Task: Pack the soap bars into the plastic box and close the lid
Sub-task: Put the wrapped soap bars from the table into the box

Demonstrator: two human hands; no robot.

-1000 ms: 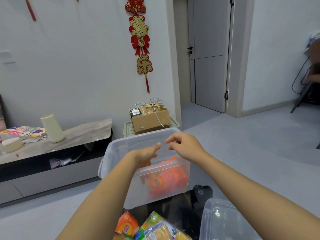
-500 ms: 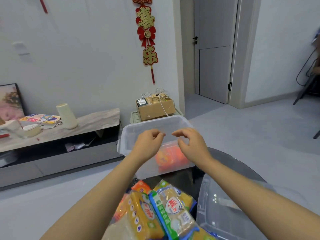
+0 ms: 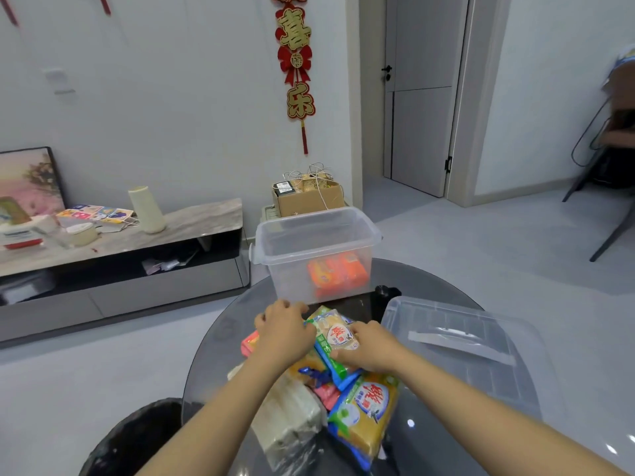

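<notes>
A clear plastic box point(image 3: 275, 247) stands open at the far edge of a round dark glass table point(image 3: 429, 283), with orange soap packs point(image 3: 338, 273) inside at its right. Its clear lid point(image 3: 460, 341) lies flat on the table to the right. A pile of wrapped soap bars lies in front of me. My left hand point(image 3: 283, 329) and my right hand point(image 3: 371, 345) both rest on a green-and-white soap pack point(image 3: 335, 333) at the top of the pile, fingers curled around its sides. A yellow soap pack point(image 3: 369, 417) and a whitish pack point(image 3: 292, 417) lie nearer me.
A low TV cabinet point(image 3: 192, 218) with a cream cone, cards and a framed picture runs along the left wall. A cardboard box point(image 3: 307, 199) sits behind the plastic box. A dark stool point(image 3: 137, 441) is at the lower left. A chair leg point(image 3: 608, 238) shows at the right.
Both hands have drawn back from above the plastic box and come down onto the soap pile. The view has tilted downward, showing more of the table and lid.
</notes>
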